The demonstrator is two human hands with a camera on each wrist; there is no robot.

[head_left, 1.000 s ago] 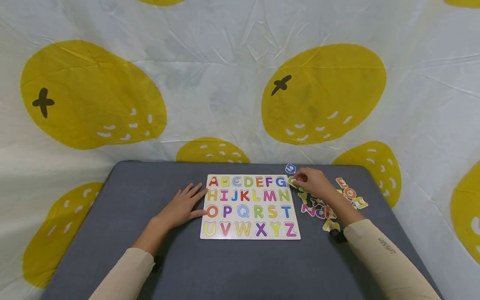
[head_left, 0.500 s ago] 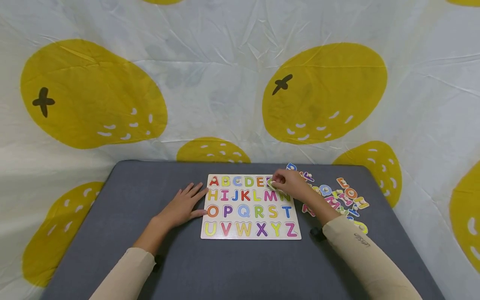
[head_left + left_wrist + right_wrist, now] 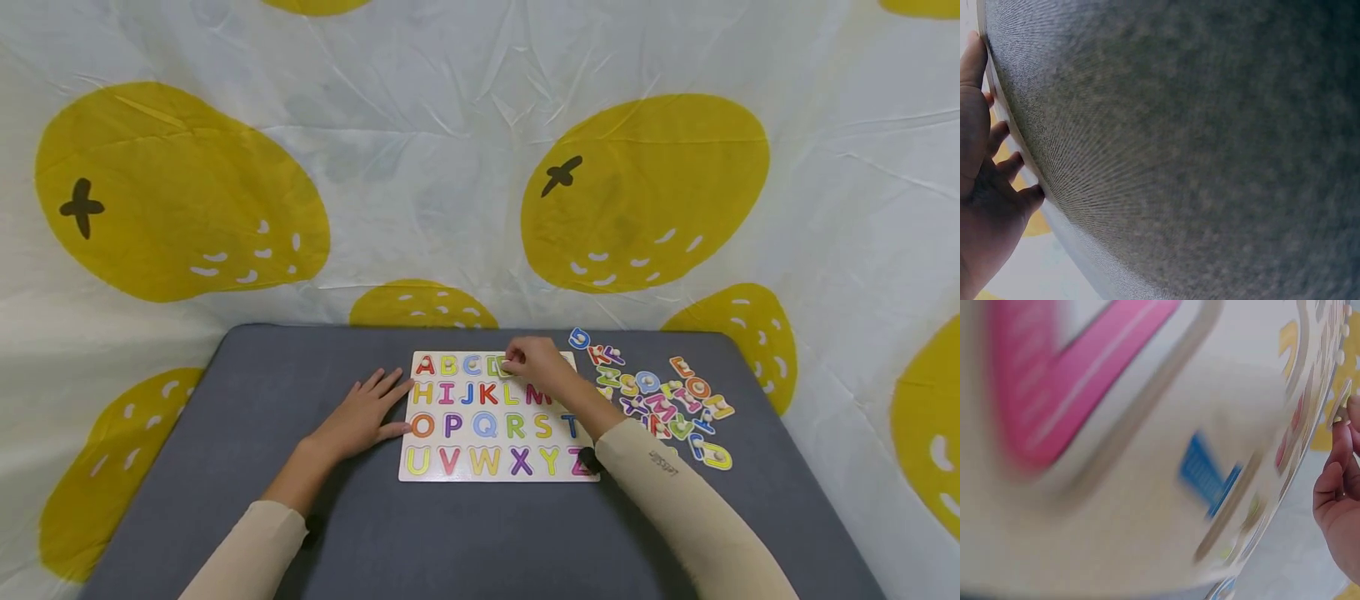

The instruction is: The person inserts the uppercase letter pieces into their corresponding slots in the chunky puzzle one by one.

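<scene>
A white wooden alphabet board (image 3: 498,408) with coloured letters A to Z lies on the table. My right hand (image 3: 543,362) pinches a green letter piece (image 3: 503,367) over the D place in the top row. In the right wrist view this piece (image 3: 1340,405) is tilted, held between thumb and fingertips; its letter is mostly hidden. Small knobs show on the A (image 3: 425,365), B and C, where pieces sit. My left hand (image 3: 367,417) lies with fingers spread on the table, its fingertips at the board's left edge.
Right of the board, several loose letter pieces lie in an overlapping heap, among them a blue Q (image 3: 647,382), an orange O (image 3: 698,387) and a yellow U (image 3: 717,456). A white cloth with yellow fruit shapes (image 3: 645,192) hangs behind the grey table (image 3: 480,537).
My right hand has taken the green piece from the heap's edge and moved left across the board's top row to the D. The left hand has stayed in place.
</scene>
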